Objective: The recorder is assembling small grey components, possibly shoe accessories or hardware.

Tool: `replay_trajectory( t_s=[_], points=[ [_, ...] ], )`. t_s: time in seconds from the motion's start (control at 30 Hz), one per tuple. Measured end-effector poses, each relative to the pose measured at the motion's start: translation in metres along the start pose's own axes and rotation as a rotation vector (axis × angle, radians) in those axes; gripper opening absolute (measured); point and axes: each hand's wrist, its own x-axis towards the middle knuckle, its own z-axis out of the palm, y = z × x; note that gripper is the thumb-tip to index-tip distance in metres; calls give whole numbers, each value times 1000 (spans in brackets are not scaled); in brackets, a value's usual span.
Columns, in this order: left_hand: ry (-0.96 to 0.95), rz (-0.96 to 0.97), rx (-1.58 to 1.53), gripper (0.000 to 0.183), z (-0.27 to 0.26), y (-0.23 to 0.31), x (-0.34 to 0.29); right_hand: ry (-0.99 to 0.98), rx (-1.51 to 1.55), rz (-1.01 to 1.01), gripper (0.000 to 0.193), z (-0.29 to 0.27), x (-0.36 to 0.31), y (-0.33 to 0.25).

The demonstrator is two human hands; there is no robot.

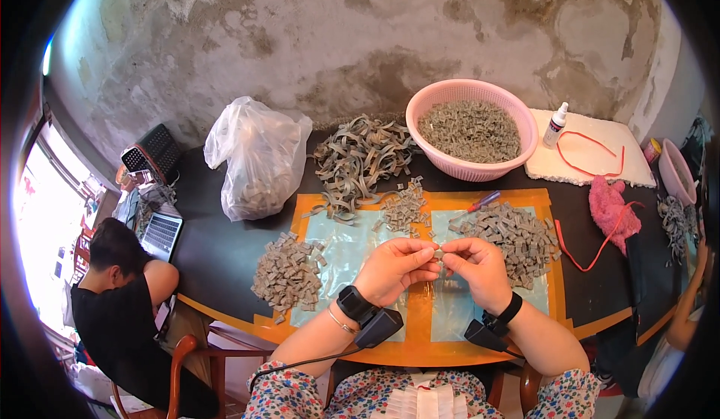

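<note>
My left hand [397,269] and my right hand [478,267] meet over the middle of the table, fingertips pinched together. Between them is a small grey piece [439,254], mostly covered by the fingers; its exact kind is too small to tell. Right of my right hand spreads a heap of small grey rectangular pieces [517,239]. Another heap of such pieces [287,275] lies left of my left hand. Just beyond my hands sits a smaller pile of grey bits [405,207]. Behind it is a tangle of grey strips [360,160].
A pink basket [420,130] full of grey pieces stands at the back, beside a stuffed clear plastic bag [255,160]. A white foam board [585,164] carries a small bottle [555,125] and red cord. Pink cloth [613,213] lies right. A person [124,306] sits left near a laptop [162,233].
</note>
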Motion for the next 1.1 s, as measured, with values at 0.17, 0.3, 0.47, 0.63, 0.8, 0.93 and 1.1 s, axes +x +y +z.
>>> replay_trajectory(
  t_s=[0.17, 0.3, 0.47, 0.63, 0.8, 0.93, 1.1],
  points=[
    [-43, -16, -7, 20, 2, 1, -1, 15, -68, 29, 17, 0, 2, -1],
    [-32, -23, -30, 16, -3, 0, -2, 18, -122, 72, 15, 1, 1, -1],
    [-7, 8, -85, 9, -4, -7, -2, -13, -115, 102, 12, 1, -1, 0],
    [-62, 55, -130, 6, -9, -10, 1, -30, -79, 110, 12, 1, -2, -1],
    [-61, 7, -122, 8, -3, -7, -3, -48, -37, 134, 12, 1, -2, 0],
    [-42, 23, -51, 13, -1, -9, -3, -47, -27, 141, 12, 1, -2, -2],
    [43, 157, 240, 17, 10, -5, -10, -56, -61, 137, 13, 1, -2, -3]
  ],
)
